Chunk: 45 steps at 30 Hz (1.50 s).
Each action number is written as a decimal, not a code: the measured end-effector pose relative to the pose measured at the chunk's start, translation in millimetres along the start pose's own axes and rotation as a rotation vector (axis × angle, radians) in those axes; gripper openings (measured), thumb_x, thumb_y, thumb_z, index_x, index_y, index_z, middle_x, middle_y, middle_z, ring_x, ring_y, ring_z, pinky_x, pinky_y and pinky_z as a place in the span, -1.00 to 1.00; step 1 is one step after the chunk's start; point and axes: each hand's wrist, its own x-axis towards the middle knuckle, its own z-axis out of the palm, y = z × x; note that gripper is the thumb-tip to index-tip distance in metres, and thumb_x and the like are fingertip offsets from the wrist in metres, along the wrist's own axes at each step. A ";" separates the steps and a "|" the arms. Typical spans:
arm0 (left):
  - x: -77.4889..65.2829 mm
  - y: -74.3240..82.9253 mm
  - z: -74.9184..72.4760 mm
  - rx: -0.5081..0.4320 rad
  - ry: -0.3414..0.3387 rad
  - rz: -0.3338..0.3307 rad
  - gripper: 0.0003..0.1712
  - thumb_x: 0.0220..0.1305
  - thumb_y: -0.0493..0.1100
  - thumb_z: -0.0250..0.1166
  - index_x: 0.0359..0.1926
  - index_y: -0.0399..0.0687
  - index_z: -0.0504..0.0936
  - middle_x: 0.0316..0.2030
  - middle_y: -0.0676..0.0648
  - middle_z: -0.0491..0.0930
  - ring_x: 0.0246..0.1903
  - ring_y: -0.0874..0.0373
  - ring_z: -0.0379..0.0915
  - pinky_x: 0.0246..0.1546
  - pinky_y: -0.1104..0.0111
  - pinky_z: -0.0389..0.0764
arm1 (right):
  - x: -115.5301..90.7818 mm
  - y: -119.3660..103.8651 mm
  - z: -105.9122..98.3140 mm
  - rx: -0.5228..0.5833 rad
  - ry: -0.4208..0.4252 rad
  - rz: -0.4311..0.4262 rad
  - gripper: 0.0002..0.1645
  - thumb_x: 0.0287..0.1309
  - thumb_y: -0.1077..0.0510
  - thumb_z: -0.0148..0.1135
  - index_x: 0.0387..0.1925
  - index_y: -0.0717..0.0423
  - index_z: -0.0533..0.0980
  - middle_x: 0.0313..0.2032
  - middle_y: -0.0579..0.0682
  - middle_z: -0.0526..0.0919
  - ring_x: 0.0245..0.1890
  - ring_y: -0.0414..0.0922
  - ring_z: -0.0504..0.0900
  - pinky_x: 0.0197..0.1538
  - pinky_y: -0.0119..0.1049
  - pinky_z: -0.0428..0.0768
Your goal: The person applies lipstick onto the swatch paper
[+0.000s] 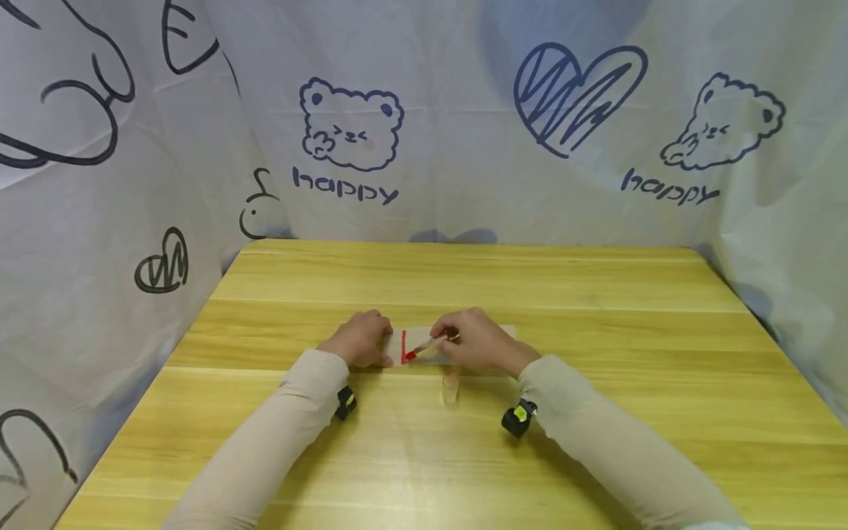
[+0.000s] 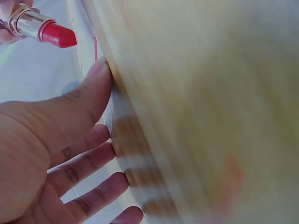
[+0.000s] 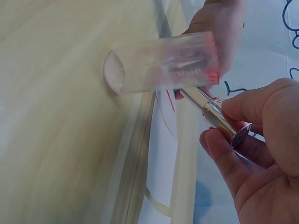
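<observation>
My right hand [image 1: 480,342] pinches a red lipstick [image 1: 426,346] by its shiny metal tube, as the right wrist view shows. The bare red tip [image 2: 58,35] points down and left, close to the lower end of a red line [image 1: 403,347]. That line runs across a white paper strip [image 1: 417,338] lying on the table. At the strip's left end rests my left hand [image 1: 361,340], thumb and fingertips touching down with the fingers spread apart. A clear cap [image 3: 159,63] stands on the table just in front of the strip. My right hand covers part of the strip.
The wooden table [image 1: 424,456] reaches back to a white cloth [image 1: 457,184] with dark drawings of bears, hearts and words. More cloth hangs along the left and right sides. Small black cameras [image 1: 519,417] sit at both wrists.
</observation>
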 end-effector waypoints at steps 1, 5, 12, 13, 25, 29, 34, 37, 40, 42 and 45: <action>-0.1 -0.1 -0.2 -0.005 0.000 0.002 -0.36 0.05 -0.01 0.51 0.12 -0.21 0.56 0.03 -0.18 0.49 0.09 -0.16 0.38 0.13 0.01 0.42 | -0.3 0.3 -0.7 0.004 0.000 0.011 -0.82 0.26 0.24 0.22 -0.14 0.17 0.64 -0.25 -0.05 0.69 -0.27 -0.24 0.63 -0.22 -0.43 0.61; -1.1 0.7 -1.4 -0.023 -0.003 0.006 -0.34 0.06 -0.03 0.51 0.14 -0.22 0.55 0.06 -0.21 0.48 0.12 -0.18 0.37 0.15 0.00 0.40 | -2.1 1.2 -3.8 0.013 0.003 0.044 -0.82 0.26 0.25 0.21 -0.14 0.16 0.64 -0.26 -0.06 0.68 -0.26 -0.23 0.62 -0.21 -0.42 0.62; -0.8 0.4 -1.1 -0.031 0.001 0.008 -0.37 0.07 -0.05 0.51 0.13 -0.23 0.55 0.08 -0.22 0.49 0.13 -0.16 0.38 0.17 0.03 0.39 | -5.2 3.3 -10.7 0.001 0.027 0.041 -0.84 0.25 0.25 0.23 -0.16 0.16 0.64 -0.29 -0.08 0.68 -0.29 -0.24 0.62 -0.21 -0.41 0.62; -0.6 0.1 -1.1 -0.030 0.000 0.007 -0.37 0.07 -0.06 0.51 0.13 -0.23 0.56 0.08 -0.23 0.49 0.13 -0.17 0.38 0.18 0.04 0.39 | -5.5 4.0 -11.5 -0.004 0.034 0.039 -0.84 0.24 0.25 0.24 -0.17 0.16 0.64 -0.30 -0.08 0.68 -0.30 -0.25 0.62 -0.22 -0.40 0.62; 0.9 -0.8 -4.9 -0.043 -0.030 -0.008 -0.38 0.11 -0.08 0.49 0.14 -0.28 0.55 0.12 -0.23 0.49 0.16 -0.12 0.37 0.21 0.08 0.36 | -11.0 14.3 -19.7 -0.040 0.080 0.030 -0.84 0.25 0.22 0.25 -0.17 0.16 0.65 -0.29 -0.07 0.68 -0.28 -0.19 0.63 -0.24 -0.38 0.63; 1.0 -1.5 -5.1 -0.049 -0.023 -0.010 -0.40 0.11 -0.10 0.49 0.12 -0.28 0.56 0.11 -0.23 0.49 0.14 -0.12 0.38 0.20 0.08 0.37 | -13.7 19.5 -23.1 -0.051 0.088 0.021 -0.84 0.25 0.22 0.25 -0.16 0.17 0.65 -0.28 -0.05 0.69 -0.29 -0.18 0.63 -0.24 -0.35 0.63; 0.9 -4.4 -4.3 -0.040 0.001 -0.034 -0.43 0.09 -0.11 0.50 0.10 -0.26 0.58 0.11 -0.22 0.49 0.10 -0.12 0.41 0.15 0.06 0.42 | -16.3 24.7 -26.4 -0.071 0.113 0.018 -0.84 0.23 0.22 0.26 -0.18 0.19 0.65 -0.27 0.00 0.70 -0.28 -0.14 0.65 -0.24 -0.33 0.65; 1.2 -7.1 -4.6 -0.034 0.005 -0.037 -0.43 0.10 -0.12 0.49 0.10 -0.26 0.58 0.10 -0.23 0.50 0.10 -0.12 0.41 0.14 0.06 0.42 | -18.3 27.2 -28.6 -0.076 0.122 0.028 -0.84 0.23 0.23 0.26 -0.19 0.20 0.65 -0.28 0.00 0.69 -0.29 -0.14 0.65 -0.24 -0.32 0.65; 1.6 -10.3 -5.2 -0.028 0.007 -0.034 -0.44 0.11 -0.13 0.49 0.10 -0.27 0.58 0.09 -0.23 0.50 0.10 -0.13 0.41 0.15 0.06 0.42 | -20.2 29.3 -31.1 -0.071 0.128 0.042 -0.84 0.23 0.23 0.26 -0.18 0.20 0.65 -0.28 0.00 0.69 -0.29 -0.13 0.65 -0.24 -0.31 0.65; 1.4 -12.6 -5.7 -0.025 0.006 -0.031 -0.45 0.11 -0.13 0.49 0.09 -0.27 0.58 0.10 -0.24 0.49 0.11 -0.14 0.40 0.16 0.05 0.41 | -21.5 31.1 -32.6 -0.069 0.132 0.050 -0.84 0.23 0.23 0.25 -0.17 0.19 0.65 -0.28 0.00 0.69 -0.29 -0.13 0.65 -0.24 -0.30 0.65; 0.9 -16.3 -7.0 -0.020 0.002 -0.035 -0.45 0.12 -0.13 0.48 0.10 -0.28 0.57 0.11 -0.26 0.49 0.13 -0.16 0.39 0.17 0.04 0.40 | -23.4 33.0 -35.4 -0.064 0.137 0.065 -0.83 0.23 0.23 0.25 -0.17 0.18 0.65 -0.28 -0.01 0.69 -0.28 -0.12 0.65 -0.23 -0.28 0.65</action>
